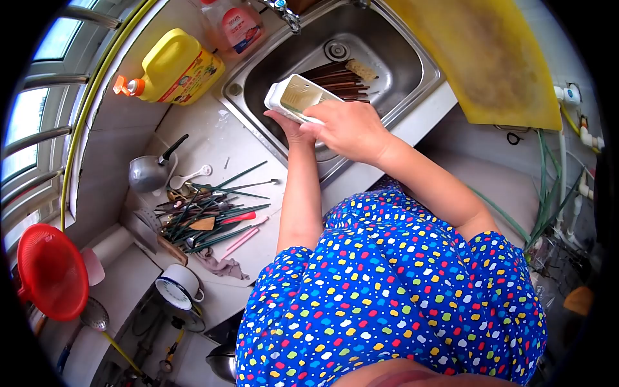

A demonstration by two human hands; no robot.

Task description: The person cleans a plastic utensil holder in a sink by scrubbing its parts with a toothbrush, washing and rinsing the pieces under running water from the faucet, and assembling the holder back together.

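Over the near side of the sink (250, 69), a white plastic utensil holder (278, 94) is tilted with its opening facing up toward me. My left hand (291, 128) supports it from below and the side, its fingers mostly hidden behind it. My right hand (353, 131) closes over the holder's near right end, thumb and fingers bent at the rim. Whether this hand also has a small cloth or sponge in it cannot be made out. Beyond the holder, a bundle of brown chopsticks (332, 79) lies in the basin beside a beige scrubbing pad (361, 69).
Dark green chopsticks and utensils (205, 219) are heaped left on the counter, near a small metal pot (147, 173) and white spoon (190, 176). Yellow (182, 68) and pink (235, 27) detergent bottles stand behind. A yellow board (480, 58), red strainer (53, 271) and enamel mug (177, 286) surround the area.
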